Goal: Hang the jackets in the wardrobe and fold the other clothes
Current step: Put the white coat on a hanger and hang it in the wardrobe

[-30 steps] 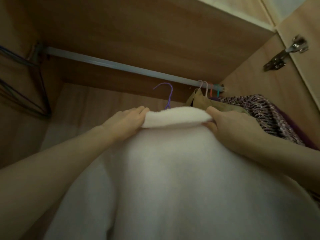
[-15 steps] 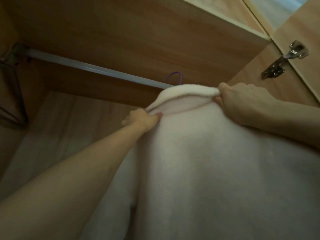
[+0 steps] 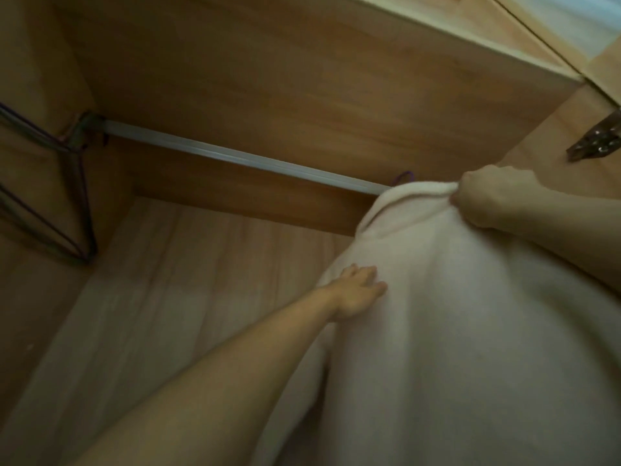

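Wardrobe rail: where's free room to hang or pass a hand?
Free: the long bare stretch of the rail, from the dark empty hangers at its left end to the white fleece jacket. Crowded: the right end, where the right hand grips the collar, the left hand rests on the fleece, and a purple hook shows.

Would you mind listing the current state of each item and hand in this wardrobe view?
White fleece jacket: held up at the rail, collar gripped.
Right hand: closed on the jacket's collar.
Left hand: open, flat against the jacket's side.
Purple hanger hook: at the rail; whether hooked on is unclear.
Rail: bare along the visible stretch.
Dark wire hangers: bunched at the rail's far left end.
Door hinge: door open.
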`<move>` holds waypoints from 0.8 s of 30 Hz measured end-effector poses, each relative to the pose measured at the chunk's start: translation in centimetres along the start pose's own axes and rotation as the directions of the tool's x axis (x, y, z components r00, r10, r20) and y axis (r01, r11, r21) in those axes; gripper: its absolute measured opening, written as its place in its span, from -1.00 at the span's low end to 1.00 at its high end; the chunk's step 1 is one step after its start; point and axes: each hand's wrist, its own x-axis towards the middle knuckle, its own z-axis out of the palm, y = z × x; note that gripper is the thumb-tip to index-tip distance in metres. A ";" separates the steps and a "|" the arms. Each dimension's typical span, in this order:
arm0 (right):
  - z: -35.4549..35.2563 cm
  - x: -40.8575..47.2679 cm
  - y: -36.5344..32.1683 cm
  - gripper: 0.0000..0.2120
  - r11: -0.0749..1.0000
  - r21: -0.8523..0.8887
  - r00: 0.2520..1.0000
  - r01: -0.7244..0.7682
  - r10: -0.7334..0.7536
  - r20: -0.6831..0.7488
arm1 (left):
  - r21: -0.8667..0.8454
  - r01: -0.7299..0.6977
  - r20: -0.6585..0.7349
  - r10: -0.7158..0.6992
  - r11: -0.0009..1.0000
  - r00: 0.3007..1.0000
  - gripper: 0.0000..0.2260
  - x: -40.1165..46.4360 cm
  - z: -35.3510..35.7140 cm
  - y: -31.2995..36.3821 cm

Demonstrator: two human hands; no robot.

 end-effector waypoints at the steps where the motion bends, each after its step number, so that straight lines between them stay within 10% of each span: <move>1: 0.8 -0.1 -0.5 -0.69 1.000 -0.002 1.000 -0.001 0.001 0.030 | -0.011 0.003 0.019 -0.002 1.000 1.000 -0.49 -0.5 0.5 -0.1; 13: 6.1 -4.2 -3.1 -0.75 0.999 -0.013 0.999 -0.030 0.030 -0.026 | -0.221 0.045 0.122 -0.018 0.974 0.992 -0.46 -8.0 18.4 -1.4; 19: 6.8 -12.1 -2.6 -0.37 0.937 -0.346 0.999 0.050 -0.045 0.021 | -0.278 0.034 0.136 0.005 0.960 0.991 -0.46 -13.2 23.2 -1.6; 24: 8.6 -23.7 -2.9 -0.47 0.976 -0.087 0.979 0.200 -0.195 0.063 | -0.076 0.000 0.174 0.014 0.997 0.985 -0.46 -20.6 23.0 -3.1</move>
